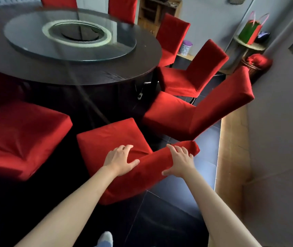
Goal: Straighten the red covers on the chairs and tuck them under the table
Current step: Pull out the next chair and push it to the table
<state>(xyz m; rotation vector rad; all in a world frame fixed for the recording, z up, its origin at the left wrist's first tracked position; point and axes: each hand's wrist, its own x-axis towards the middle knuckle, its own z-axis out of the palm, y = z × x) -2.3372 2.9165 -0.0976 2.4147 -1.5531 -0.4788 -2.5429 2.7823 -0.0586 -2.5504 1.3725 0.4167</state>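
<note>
The near chair (113, 139) stands just beside the round table (106, 72), its seat turned toward the table and its back toward the person. Both hands lie on the top of the chair back, over the red cover (151, 166). The left hand (119, 160) rests with fingers spread, and the thumb reaches along the top edge. The right hand (179, 162) also lies flat with fingers spread, near the right corner. Neither hand pinches the cloth.

The step in hand seems to be smoothing the cover on the back. To do it well, I think the palms should slide outward to the two corners with even pressure, so the folds near the left hand go flat, and only then push the chair straight in.

Two more chairs (204, 111) stand on the right, pulled out from the table and at an angle to it.
</note>
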